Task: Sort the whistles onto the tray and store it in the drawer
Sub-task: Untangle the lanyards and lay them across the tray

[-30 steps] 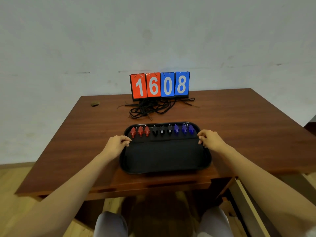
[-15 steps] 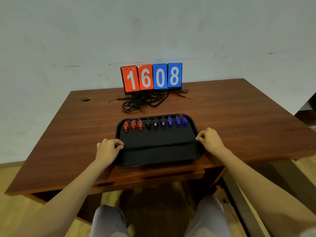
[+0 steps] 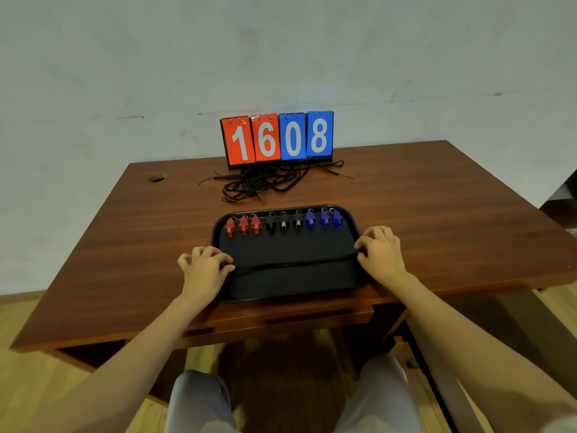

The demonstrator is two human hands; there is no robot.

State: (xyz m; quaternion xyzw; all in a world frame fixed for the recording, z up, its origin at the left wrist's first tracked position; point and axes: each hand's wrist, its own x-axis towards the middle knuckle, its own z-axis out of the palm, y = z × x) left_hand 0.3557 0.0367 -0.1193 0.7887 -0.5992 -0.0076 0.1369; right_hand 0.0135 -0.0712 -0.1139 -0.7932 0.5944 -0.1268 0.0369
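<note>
Evidently, head view: left hand (image 3: 206, 267) and right hand (image 3: 381, 254) curl fingers over the side rims of the tray (image 3: 281, 299) on the table (image 3: 452, 220); whistles (image 3: 284, 222) lie loose beyond both grips, so the light, stiff tray probably wants level carrying.

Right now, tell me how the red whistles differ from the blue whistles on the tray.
Colour: the red whistles are red, the blue whistles are blue. Place: the red whistles fill the left end of the row, on the left hand's side; the blue whistles fill the right end, on the right hand's side. Shared: three of each, the same shape, a ring at the far end, lined along the tray's far side.
</note>
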